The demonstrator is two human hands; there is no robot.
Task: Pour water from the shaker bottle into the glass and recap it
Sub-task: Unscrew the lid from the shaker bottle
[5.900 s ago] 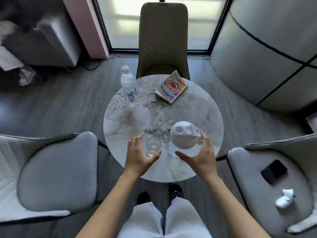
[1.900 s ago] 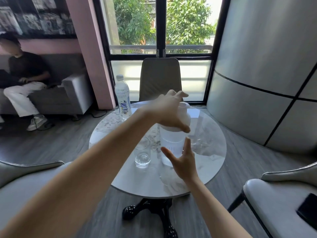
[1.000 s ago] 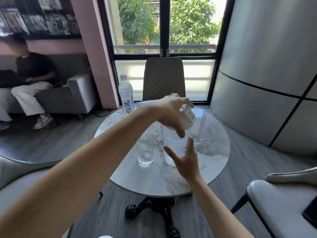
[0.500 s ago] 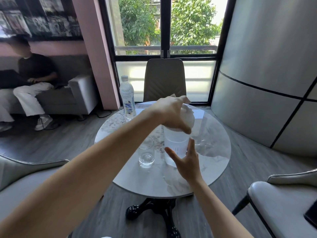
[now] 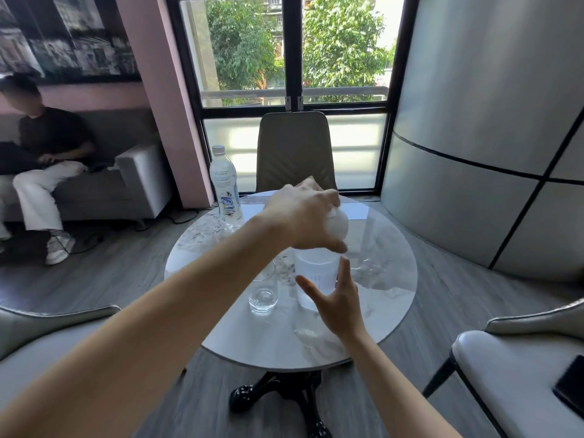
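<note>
A translucent shaker bottle (image 5: 314,273) stands upright on the round marble table (image 5: 385,279), near its middle. My left hand (image 5: 305,219) reaches over from above and is clamped on the bottle's white domed lid (image 5: 339,224). My right hand (image 5: 339,298) wraps the lower front of the bottle body with thumb and fingers spread around it. A short clear glass (image 5: 263,292) stands just left of the bottle, partly behind my left forearm, with a little water at its bottom.
A plastic water bottle (image 5: 225,184) stands at the table's far left edge. A brown chair (image 5: 294,150) faces me across the table; grey chairs flank me left and right, the right one carrying a black phone (image 5: 570,385). A person sits on a sofa at far left.
My left hand has stayed on the lid, its fingers shifting around it. My right hand keeps steadying the bottle body. The view has risen from looking down at the table.
</note>
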